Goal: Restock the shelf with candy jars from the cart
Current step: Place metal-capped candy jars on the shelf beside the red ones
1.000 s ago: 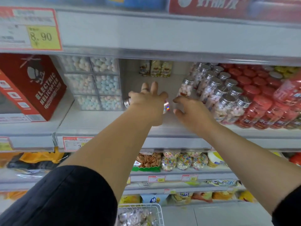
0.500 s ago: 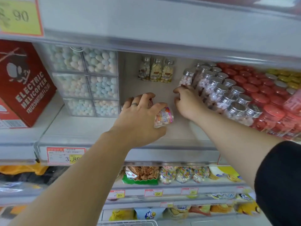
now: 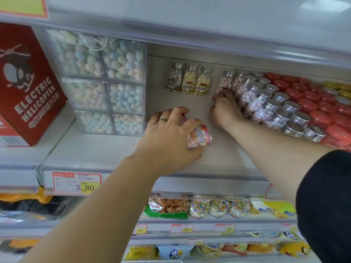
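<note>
My left hand (image 3: pixel 169 137) hovers over the middle shelf (image 3: pixel 114 147) and grips a small candy jar (image 3: pixel 200 137) lying sideways, its pink label showing past my thumb. Deeper in, my right hand (image 3: pixel 225 111) has its fingers curled at the base of a pink candy jar (image 3: pixel 226 82), the back-left one of several rows of silver-capped jars (image 3: pixel 269 105). Three more silver-capped jars (image 3: pixel 190 80) stand upright against the back wall. How many jars my left palm hides is not visible.
Stacked clear boxes of pastel candies (image 3: pixel 106 82) bound the gap on the left, with a red helicopter box (image 3: pixel 28 82) beyond. Red-lidded jars (image 3: pixel 313 112) fill the right. The upper shelf's edge (image 3: pixel 190 35) hangs low overhead. Snack bags (image 3: pixel 199 207) sit on lower shelves.
My right hand has reached deeper to the back pink jar. My left hand has turned and now grips its jar sideways over the shelf's middle. The view has moved closer.
</note>
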### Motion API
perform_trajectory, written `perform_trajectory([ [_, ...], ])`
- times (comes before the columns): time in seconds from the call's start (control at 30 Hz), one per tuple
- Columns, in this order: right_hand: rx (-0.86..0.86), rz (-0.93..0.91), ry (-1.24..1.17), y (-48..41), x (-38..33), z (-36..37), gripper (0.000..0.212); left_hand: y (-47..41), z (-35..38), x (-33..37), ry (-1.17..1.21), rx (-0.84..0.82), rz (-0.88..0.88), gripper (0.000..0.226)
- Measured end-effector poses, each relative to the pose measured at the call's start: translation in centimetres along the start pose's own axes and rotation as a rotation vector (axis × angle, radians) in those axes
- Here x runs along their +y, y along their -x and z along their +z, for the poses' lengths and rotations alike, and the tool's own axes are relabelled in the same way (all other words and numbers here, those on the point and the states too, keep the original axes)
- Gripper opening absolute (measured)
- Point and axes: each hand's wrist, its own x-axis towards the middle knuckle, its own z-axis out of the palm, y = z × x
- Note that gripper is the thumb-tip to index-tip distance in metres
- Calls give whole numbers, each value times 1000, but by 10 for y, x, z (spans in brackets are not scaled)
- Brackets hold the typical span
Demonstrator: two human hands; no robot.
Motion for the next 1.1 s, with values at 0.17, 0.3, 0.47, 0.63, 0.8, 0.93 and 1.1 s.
perform_trajectory([
  [0.17, -20, -72, 88, 2, -4, 4, 45, 1, -1, 1, -16, 7, 3, 62],
  [0.3, -30, -78, 84, -3, -5, 4, 43, 2, 0, 1, -13, 20, 4, 62],
  [0.47, -40, -112, 42, -5, -3, 0, 42, 3, 0, 0, -2, 40, 9, 61],
  [0.63, -14, -150, -98, 13, -7, -17, 42, 4, 1, 1, 18, 42, -8, 68],
  [0.8, -43, -146, -502, 68, -15, -45, 31, 10, -8, 5, 179, 86, -53, 93],
  [0.93, -285, -308, -437, 115, -15, -66, 30, 20, -17, -2, 251, 88, -77, 99],
  [1.1, -271, -535, -212, 125, -29, -71, 40, 27, -14, -4, 235, 87, -80, 94],
])
